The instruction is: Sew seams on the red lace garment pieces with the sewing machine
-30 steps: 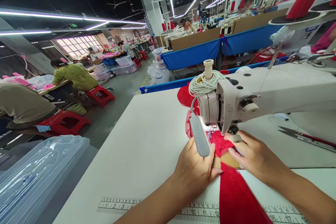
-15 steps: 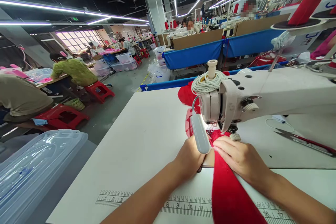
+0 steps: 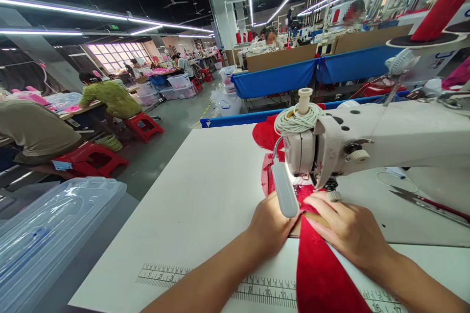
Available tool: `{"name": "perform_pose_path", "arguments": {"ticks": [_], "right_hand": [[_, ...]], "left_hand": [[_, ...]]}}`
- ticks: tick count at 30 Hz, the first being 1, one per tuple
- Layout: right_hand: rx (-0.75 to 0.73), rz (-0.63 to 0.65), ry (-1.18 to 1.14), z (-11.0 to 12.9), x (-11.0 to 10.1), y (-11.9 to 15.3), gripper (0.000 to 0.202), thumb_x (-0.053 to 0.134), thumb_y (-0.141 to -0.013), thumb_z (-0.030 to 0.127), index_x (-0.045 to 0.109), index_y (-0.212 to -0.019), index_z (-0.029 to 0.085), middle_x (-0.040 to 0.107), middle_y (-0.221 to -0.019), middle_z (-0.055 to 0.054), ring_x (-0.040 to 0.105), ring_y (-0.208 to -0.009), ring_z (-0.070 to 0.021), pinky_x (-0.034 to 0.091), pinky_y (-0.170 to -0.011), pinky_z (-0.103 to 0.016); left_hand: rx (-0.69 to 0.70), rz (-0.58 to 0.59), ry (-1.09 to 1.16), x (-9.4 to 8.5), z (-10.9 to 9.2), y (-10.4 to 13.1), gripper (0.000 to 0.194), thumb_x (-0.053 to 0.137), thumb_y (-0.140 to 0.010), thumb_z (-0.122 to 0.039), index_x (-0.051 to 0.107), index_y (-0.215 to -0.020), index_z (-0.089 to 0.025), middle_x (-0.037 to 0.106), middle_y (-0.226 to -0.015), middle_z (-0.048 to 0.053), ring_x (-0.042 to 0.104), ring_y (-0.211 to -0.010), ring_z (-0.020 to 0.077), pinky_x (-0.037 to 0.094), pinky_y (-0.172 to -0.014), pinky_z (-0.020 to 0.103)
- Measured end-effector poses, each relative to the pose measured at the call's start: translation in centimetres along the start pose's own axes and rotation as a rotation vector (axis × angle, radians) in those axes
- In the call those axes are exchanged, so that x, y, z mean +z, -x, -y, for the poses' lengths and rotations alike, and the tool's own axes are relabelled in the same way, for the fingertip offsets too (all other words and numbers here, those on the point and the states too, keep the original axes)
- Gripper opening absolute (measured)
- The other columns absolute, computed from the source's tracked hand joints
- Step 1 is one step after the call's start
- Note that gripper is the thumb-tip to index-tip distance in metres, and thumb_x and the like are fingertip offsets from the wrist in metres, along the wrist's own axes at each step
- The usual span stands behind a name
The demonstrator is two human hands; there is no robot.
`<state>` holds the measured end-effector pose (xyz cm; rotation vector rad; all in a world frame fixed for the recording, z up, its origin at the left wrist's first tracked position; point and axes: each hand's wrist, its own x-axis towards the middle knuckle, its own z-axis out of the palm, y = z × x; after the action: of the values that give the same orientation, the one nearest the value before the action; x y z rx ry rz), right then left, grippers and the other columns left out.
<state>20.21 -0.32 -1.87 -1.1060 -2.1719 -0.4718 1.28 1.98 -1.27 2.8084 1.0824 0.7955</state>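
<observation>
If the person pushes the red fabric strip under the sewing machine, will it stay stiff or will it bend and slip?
The red fabric strip probably bends easily: it lies flat and drapes off the white table toward the camera. It likely needs guiding, since the left hand and right hand both press it flat. On the smooth tabletop it may slide readily.

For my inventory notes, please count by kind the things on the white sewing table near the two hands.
Sewing machine: 1
Machine lamp: 1
Coil of white cord: 1
Red fabric strip under both hands (left hand, right hand): 1
Scissors: 1
Printed ruler: 1
Total: 6
</observation>
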Motion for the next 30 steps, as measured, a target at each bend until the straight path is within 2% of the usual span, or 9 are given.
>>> {"name": "perform_pose_path", "arguments": {"ticks": [3, 7, 10, 13, 18, 21, 24, 27, 30], "right_hand": [[0.007, -0.001, 0.072, -0.1, 0.0, 0.1, 0.029, 0.036, -0.098, 0.017, 0.065, -0.093, 0.016, 0.066, -0.072, -0.003, 0.054, -0.046, -0.0111, 0.031, -0.042, -0.026], [0.006, 0.046, 0.031, -0.3, -0.3, 0.1, 0.036, 0.032, -0.092, 0.008, 0.066, -0.082, 0.017, 0.067, -0.077, -0.005, 0.057, -0.053, -0.0111, 0.033, -0.043, -0.024], [0.007, 0.059, 0.001, -0.3, -0.5, 0.1, 0.037, 0.031, -0.09, 0.007, 0.065, -0.079, 0.017, 0.066, -0.077, -0.006, 0.057, -0.055, -0.0116, 0.033, -0.043, -0.024], [0.015, 0.062, 0.001, -0.3, -0.6, 0.3, 0.038, 0.03, -0.093, 0.011, 0.064, -0.077, 0.017, 0.065, -0.074, -0.005, 0.055, -0.052, -0.0115, 0.031, -0.043, -0.025], [0.038, 0.089, -0.021, -0.3, -0.5, 0.5, 0.039, 0.028, -0.095, 0.013, 0.063, -0.079, 0.018, 0.061, -0.069, -0.004, 0.052, -0.05, -0.0119, 0.031, -0.045, -0.024], [0.052, 0.096, -0.035, -0.4, -0.5, 0.5, 0.037, 0.03, -0.094, 0.014, 0.064, -0.082, 0.019, 0.06, -0.068, -0.004, 0.051, -0.049, -0.0123, 0.031, -0.045, -0.024], [0.054, 0.091, -0.034, -0.4, -0.5, 0.7, 0.035, 0.031, -0.092, 0.013, 0.064, -0.084, 0.019, 0.061, -0.07, -0.004, 0.051, -0.05, -0.0125, 0.032, -0.045, -0.024], [0.042, 0.096, -0.03, -0.5, -0.5, 0.8, 0.034, 0.032, -0.09, 0.01, 0.064, -0.085, 0.019, 0.061, -0.071, -0.004, 0.05, -0.049, -0.0123, 0.032, -0.045, -0.024], [0.017, 0.092, -0.024, -0.6, -0.6, 0.7, 0.034, 0.031, -0.091, 0.008, 0.063, -0.083, 0.018, 0.062, -0.071, -0.004, 0.05, -0.048, -0.0121, 0.03, -0.045, -0.025]], "left_hand": [[-0.014, -0.011, 0.053, 0.0, -0.1, 0.1, 0.032, 0.034, -0.098, -0.023, 0.056, -0.076, -0.016, 0.052, -0.071, 0.002, 0.05, -0.066, 0.0139, 0.044, -0.059, 0.025], [0.109, -0.017, -0.079, -0.3, -0.3, 0.1, 0.026, 0.036, -0.089, -0.009, 0.05, -0.068, -0.016, 0.042, -0.063, 0.0, 0.04, -0.057, 0.0118, 0.029, -0.047, 0.024], [0.188, -0.042, -0.171, -0.4, -0.3, 0.2, 0.026, 0.036, -0.084, -0.002, 0.049, -0.067, -0.016, 0.039, -0.061, -0.001, 0.037, -0.053, 0.0115, 0.024, -0.044, 0.026], [0.222, -0.025, -0.231, -0.2, -0.5, 0.5, 0.026, 0.036, -0.084, -0.001, 0.051, -0.069, -0.016, 0.044, -0.063, 0.0, 0.041, -0.053, 0.0125, 0.028, -0.043, 0.026], [0.194, 0.002, -0.295, -0.5, -1.7, 1.1, 0.028, 0.035, -0.081, 0.002, 0.059, -0.09, -0.011, 0.059, -0.075, 0.008, 0.058, -0.067, 0.0189, 0.038, -0.044, 0.026], [0.158, 0.038, -0.185, -1.1, -2.6, 1.5, 0.03, 0.033, -0.092, -0.02, 0.061, -0.096, -0.008, 0.063, -0.085, 0.014, 0.061, -0.075, 0.0242, 0.047, -0.048, 0.031], [0.139, 0.026, -0.156, -1.3, -3.0, 1.8, 0.058, 0.025, -0.098, -0.049, 0.062, -0.101, -0.006, 0.064, -0.086, 0.017, 0.062, -0.076, 0.0266, 0.051, -0.052, 0.034], [0.133, -0.028, -0.194, -1.1, -3.1, 2.0, 0.068, 0.019, -0.097, -0.054, 0.063, -0.104, -0.004, 0.065, -0.079, 0.016, 0.062, -0.07, 0.0249, 0.05, -0.05, 0.033], [0.133, -0.053, -0.217, -0.8, -3.1, 2.1, 0.069, 0.017, -0.098, -0.054, 0.065, -0.101, -0.004, 0.067, -0.085, 0.018, 0.061, -0.064, 0.0229, 0.049, -0.049, 0.032]]}}
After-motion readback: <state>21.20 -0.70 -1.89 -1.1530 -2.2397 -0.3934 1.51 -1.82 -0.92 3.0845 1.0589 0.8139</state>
